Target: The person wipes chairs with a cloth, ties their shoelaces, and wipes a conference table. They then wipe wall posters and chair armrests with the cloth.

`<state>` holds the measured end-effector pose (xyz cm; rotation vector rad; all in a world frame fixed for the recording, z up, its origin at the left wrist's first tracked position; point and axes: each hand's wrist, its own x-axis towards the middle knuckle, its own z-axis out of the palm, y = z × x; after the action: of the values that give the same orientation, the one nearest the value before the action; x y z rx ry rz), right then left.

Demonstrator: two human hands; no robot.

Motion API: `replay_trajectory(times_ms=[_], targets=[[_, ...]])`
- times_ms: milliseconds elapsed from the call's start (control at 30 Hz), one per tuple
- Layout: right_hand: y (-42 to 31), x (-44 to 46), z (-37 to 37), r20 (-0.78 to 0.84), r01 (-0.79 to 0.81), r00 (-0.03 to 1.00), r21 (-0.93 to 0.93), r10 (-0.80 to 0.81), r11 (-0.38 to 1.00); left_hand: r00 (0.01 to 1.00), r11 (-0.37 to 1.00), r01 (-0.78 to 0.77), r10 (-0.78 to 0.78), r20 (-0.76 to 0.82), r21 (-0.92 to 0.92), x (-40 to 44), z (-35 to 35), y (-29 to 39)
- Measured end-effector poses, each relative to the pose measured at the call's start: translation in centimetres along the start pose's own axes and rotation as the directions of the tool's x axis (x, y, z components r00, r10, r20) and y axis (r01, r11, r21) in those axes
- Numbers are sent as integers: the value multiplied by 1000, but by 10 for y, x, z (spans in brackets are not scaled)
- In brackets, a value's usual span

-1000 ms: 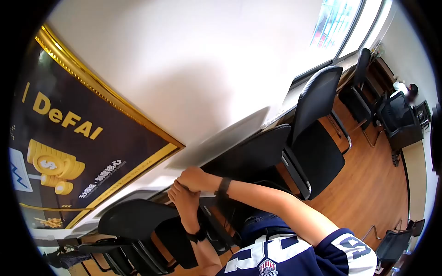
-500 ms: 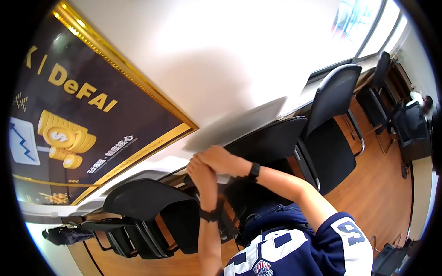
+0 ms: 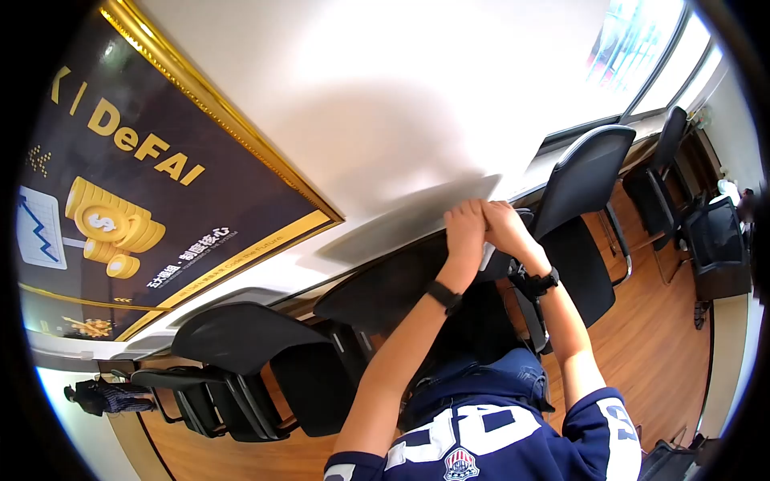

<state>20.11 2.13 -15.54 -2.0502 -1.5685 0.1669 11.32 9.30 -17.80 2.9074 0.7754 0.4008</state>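
Curled, with the fingers (image 3: 459, 211) of the left hand (image 3: 465, 232) and right hand (image 3: 504, 226) brought together, touching; cannot tell whether gripping anything between them. Bent at both wrists, below forearms reaching forward from a navy jersey (image 3: 513, 441). Seen over the upper edge of a dark chair back (image 3: 373, 297); hard to tell whether touching it. Flanked by black chairs at left (image 3: 233, 337) and right (image 3: 584, 176), with open wooden floor (image 3: 650, 345) beyond on the right. Facing a white wall (image 3: 377, 88) with a gold-framed poster (image 3: 184, 176), near a window (image 3: 630, 56).
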Motion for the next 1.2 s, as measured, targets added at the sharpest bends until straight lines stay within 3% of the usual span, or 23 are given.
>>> replay_trajectory(times_ms=[200,300,500,667,767,933,1200], targets=[[41,-18,-18,-98,-181,977,87,189,980,974,988,-150,153,-169,33,28,25,42],[46,-18,-22,-106,-241,959,175,262,955,971,982,-188,187,-147,2,35,31,45],[45,-23,-16,-233,-165,952,160,199,973,965,966,-244,234,-118,-79,37,34,40],[41,-29,-16,-215,-164,958,132,190,978,967,971,-230,219,-130,-72,29,28,42],[40,-36,-10,-293,-123,945,98,147,988,945,955,-277,249,-214,-110,22,24,40],[21,-53,-2,-367,-154,922,-59,122,986,934,937,-290,233,-269,-195,-9,13,38],[13,-63,5,-395,-199,905,-62,159,978,948,947,-262,216,-233,-185,-18,10,38]])
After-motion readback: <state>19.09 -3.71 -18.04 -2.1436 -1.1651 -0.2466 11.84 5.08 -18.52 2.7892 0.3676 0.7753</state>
